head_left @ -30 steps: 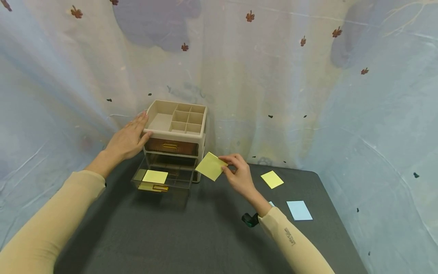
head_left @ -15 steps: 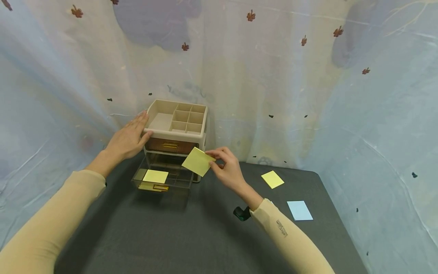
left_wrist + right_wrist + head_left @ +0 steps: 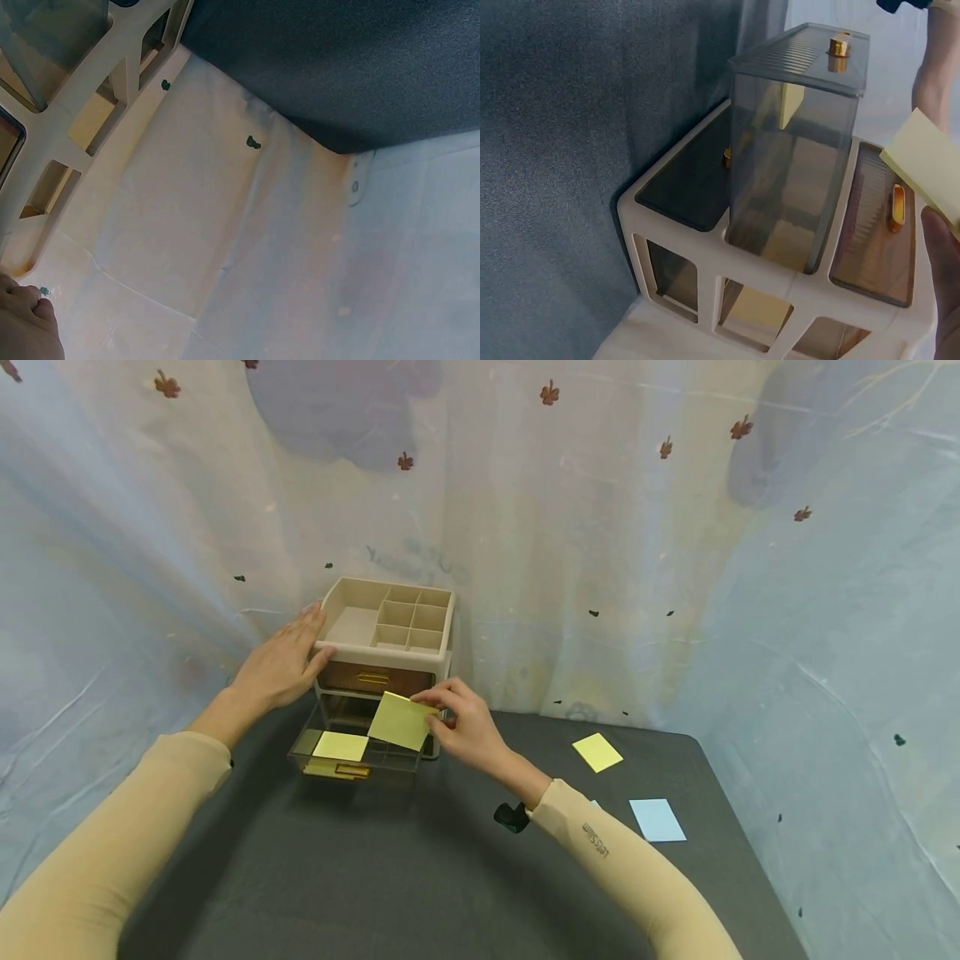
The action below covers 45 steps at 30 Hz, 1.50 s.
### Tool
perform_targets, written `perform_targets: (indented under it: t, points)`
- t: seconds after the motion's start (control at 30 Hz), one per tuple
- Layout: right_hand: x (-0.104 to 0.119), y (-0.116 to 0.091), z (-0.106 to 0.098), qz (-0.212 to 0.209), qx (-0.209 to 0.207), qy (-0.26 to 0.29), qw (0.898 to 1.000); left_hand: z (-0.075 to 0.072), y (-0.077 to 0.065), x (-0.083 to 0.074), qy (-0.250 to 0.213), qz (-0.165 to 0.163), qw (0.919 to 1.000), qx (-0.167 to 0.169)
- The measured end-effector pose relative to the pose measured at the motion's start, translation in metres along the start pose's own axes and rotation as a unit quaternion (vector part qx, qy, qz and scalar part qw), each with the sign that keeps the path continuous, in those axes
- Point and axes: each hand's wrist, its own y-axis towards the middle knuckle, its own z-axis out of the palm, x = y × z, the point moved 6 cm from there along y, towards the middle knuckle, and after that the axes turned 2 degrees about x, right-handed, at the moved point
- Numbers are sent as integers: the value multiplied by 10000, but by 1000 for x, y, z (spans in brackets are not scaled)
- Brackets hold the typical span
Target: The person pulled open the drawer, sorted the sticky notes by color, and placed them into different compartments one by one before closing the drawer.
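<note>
Right hand (image 3: 467,727), nearer to open drawer (image 3: 392,770), pinches yellow pad (image 3: 400,722) by right edge; drawer below-left of grip, contact unclear.

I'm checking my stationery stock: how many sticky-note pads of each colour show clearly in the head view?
Yellow: 3 (the held pad in the right hand, the drawer pad in the open middle drawer, the table pad)
Light blue: 1 (the blue pad on the table)
Total: 4

Not counted: a pale blue sliver by the right sleeve, mostly hidden.
</note>
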Motion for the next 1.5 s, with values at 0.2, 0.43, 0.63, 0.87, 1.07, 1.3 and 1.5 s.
perform_targets:
  t: [0.2, 0.43, 0.63, 0.87, 1.07, 1.3, 1.5]
  points:
    - [1, 4, 14, 62, 440, -108, 9990, 0, -1, 1, -59, 19, 10000, -21]
    - [0, 7, 27, 100, 855, -319, 9958, 0, -1, 1, -2, 51, 10000, -14]
    - [-1, 9, 38, 144, 1226, -490, 9911, 0, 0, 1, -17, 51, 10000, -11]
    - [1, 11, 46, 230, 1592, -670, 9847, -2, 0, -1, 1, 34, 10000, -44]
    - [-1, 11, 48, 188, 1649, -792, 9829, -4, 0, -3, -25, 55, 10000, -70]
    - [-7, 14, 50, 292, 1534, -973, 9829, -3, 0, -1, 4, 33, 10000, -55]
    - [-11, 14, 52, 370, 1467, -1087, 9825, -1, -1, 0, -24, 20, 10000, -66]
